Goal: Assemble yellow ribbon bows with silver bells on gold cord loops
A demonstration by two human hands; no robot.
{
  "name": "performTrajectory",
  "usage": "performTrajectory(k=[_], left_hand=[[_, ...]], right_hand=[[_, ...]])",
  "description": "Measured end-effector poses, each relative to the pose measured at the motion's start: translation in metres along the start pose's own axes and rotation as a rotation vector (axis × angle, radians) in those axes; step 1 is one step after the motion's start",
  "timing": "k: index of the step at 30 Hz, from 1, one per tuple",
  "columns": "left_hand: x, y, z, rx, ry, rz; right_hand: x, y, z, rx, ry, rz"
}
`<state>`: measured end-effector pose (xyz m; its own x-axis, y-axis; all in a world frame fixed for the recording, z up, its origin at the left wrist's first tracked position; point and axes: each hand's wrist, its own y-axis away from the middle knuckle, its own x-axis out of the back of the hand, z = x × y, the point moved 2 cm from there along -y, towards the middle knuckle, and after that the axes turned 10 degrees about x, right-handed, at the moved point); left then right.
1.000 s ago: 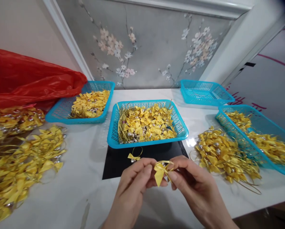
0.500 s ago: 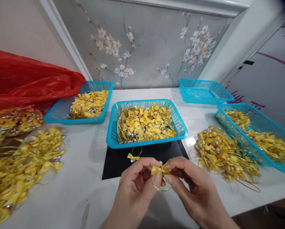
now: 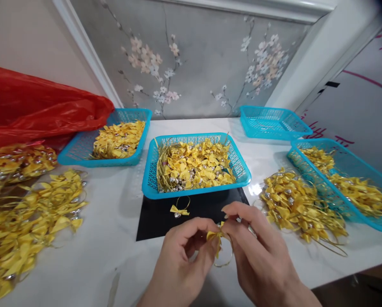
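Between my two hands is a yellow ribbon bow (image 3: pixel 214 238) with a loop of gold cord hanging below it. My left hand (image 3: pixel 186 256) pinches the bow's left side between thumb and index finger. My right hand (image 3: pixel 261 251) grips its right side, with the thumb partly hidden and the index finger lifted. Just beyond my hands, a second bow with a silver bell (image 3: pixel 179 212) and cord loop lies on the black mat (image 3: pixel 155 221). Behind it stands a blue basket (image 3: pixel 195 194) heaped with similar bows.
A loose pile of bows (image 3: pixel 290 204) lies at right beside a blue basket (image 3: pixel 347 204) partly filled with more. Another blue basket (image 3: pixel 276 132) sits back right. At left are a bow-filled basket (image 3: pixel 76 153), a red plastic bag (image 3: pixel 44 106) and a spread heap (image 3: pixel 34 230).
My right hand has turned and its index finger has risen off the bow. The bow has tilted, and its cord loop now hangs slightly lower and to the right.
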<state>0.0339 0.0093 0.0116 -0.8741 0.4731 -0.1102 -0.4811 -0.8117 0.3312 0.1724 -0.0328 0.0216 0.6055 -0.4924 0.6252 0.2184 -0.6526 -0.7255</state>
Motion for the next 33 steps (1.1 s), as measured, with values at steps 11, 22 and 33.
performTrajectory(k=[11,22,33], left_hand=[[0.008,-0.002,0.0,0.085,0.326,0.017],[0.001,-0.006,-0.002,0.398,1.109,-0.227],[-0.005,0.006,0.004,0.385,1.258,-0.376]], right_hand=[[0.005,0.003,0.022,-0.486,-0.544,-0.032],[-0.007,-0.004,0.016,-0.627,-0.942,-0.008],[-0.003,-0.019,0.014,-0.36,-0.738,-0.072]])
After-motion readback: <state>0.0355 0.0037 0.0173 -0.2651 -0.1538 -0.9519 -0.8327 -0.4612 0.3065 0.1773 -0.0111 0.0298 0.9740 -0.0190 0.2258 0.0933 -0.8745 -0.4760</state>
